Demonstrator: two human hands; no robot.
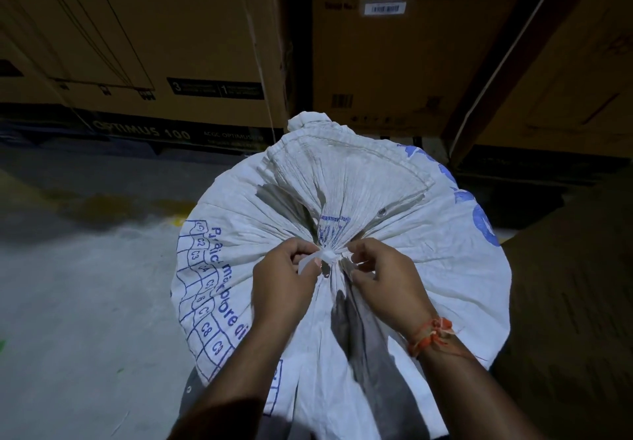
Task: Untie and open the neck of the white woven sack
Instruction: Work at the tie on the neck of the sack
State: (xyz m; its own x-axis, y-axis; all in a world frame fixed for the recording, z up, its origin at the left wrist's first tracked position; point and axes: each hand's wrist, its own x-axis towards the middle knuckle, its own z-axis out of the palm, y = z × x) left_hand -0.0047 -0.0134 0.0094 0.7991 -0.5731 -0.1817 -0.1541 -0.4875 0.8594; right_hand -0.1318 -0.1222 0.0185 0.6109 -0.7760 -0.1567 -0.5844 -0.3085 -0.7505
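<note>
A full white woven sack (428,268) with blue print stands in front of me, its neck gathered into tight pleats. A white tie (327,255) is knotted around the gathered neck at the centre. My left hand (284,277) pinches a strip of the tie at the left of the knot. At the right of the knot, my right hand (380,275) pinches the other end of the tie with thumb and fingertips. An orange thread band is on my right wrist. Above the knot the loose top of the sack fans out flat.
Large brown cardboard boxes (178,45) are stacked close behind the sack, with a dark gap between them. A grey concrete floor (75,285) with a yellow line lies to the left. A dark brown sack or bale (568,319) presses in at the right.
</note>
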